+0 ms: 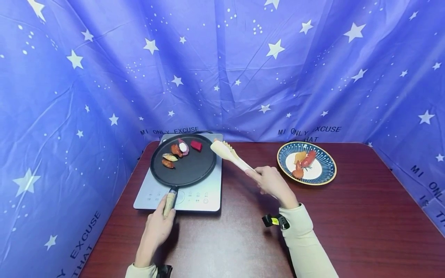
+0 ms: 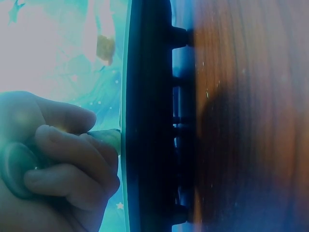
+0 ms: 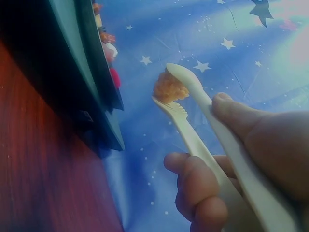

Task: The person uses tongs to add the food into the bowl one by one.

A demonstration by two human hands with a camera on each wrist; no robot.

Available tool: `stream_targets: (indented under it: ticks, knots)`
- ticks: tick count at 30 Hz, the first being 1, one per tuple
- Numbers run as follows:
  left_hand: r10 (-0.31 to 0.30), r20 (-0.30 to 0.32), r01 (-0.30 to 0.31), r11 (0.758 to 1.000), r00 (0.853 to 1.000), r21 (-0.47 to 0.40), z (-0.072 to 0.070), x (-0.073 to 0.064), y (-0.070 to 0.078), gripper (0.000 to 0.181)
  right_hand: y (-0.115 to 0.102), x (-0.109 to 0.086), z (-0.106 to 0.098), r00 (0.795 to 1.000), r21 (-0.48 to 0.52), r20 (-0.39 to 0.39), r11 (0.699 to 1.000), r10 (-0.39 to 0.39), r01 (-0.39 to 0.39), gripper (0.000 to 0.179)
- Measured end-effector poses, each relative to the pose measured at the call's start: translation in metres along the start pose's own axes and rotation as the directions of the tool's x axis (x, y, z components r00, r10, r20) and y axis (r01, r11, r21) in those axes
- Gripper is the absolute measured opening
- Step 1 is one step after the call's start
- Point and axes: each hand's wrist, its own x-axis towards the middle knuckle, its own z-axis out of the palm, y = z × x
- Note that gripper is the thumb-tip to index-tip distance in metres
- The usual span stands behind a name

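Note:
My left hand (image 1: 158, 228) grips the handle (image 1: 169, 204) of a black flat frying pan (image 1: 189, 172), its fingers curled round the handle in the left wrist view. With my right hand (image 1: 272, 183) I hold cream-coloured tongs (image 1: 232, 153), tips beside the pan's right rim. Between the tips, a bumpy orange-brown food piece (image 3: 170, 88) is pinched in the right wrist view. In the pan lie a red chunk (image 1: 196, 145), a white-and-pink piece (image 1: 183, 148), a yellowish shell-shaped piece (image 1: 170, 157) and brown glazed pieces (image 1: 168, 164).
The pan rests on a silver induction cooker (image 1: 212, 189) at the left of a dark red wooden table (image 1: 243, 231). To the right, a blue-patterned plate (image 1: 328, 168) holds a red sausage-like piece (image 1: 308, 158), a yellow piece and an orange-brown piece. Starry blue cloth (image 1: 222, 77) surrounds the table.

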Motion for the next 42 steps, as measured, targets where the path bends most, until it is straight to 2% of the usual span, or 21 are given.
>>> stream_targets:
  ticks: [4,9,18,26,42]
  knots:
    - [-0.007,0.008,0.007,1.0,1.0,-0.002,0.0,0.0,0.001,0.058,-0.003,0.002,0.004,1.0,0.011,0.007,1.0,0.012,-0.012,0.041]
    - [-0.013,0.01,0.013,1.0,1.0,-0.003,0.001,0.0,0.0,0.058,-0.004,0.006,0.01,1.0,-0.011,0.004,1.0,-0.017,0.017,0.043]
    - [-0.017,0.011,0.017,1.0,1.0,-0.004,0.0,0.0,0.001,0.058,-0.011,0.016,0.015,0.996,-0.157,-0.044,0.985,-0.079,0.071,0.045]
    - [-0.013,0.006,0.013,1.0,1.0,-0.006,0.0,0.0,0.001,0.058,-0.019,0.021,0.019,0.98,-0.288,-0.119,0.95,-0.157,0.118,0.045]
    - [-0.014,0.012,0.014,1.0,1.0,-0.013,0.0,0.0,-0.001,0.058,-0.03,0.041,0.019,0.979,-0.352,-0.144,0.932,-0.141,0.082,0.049]
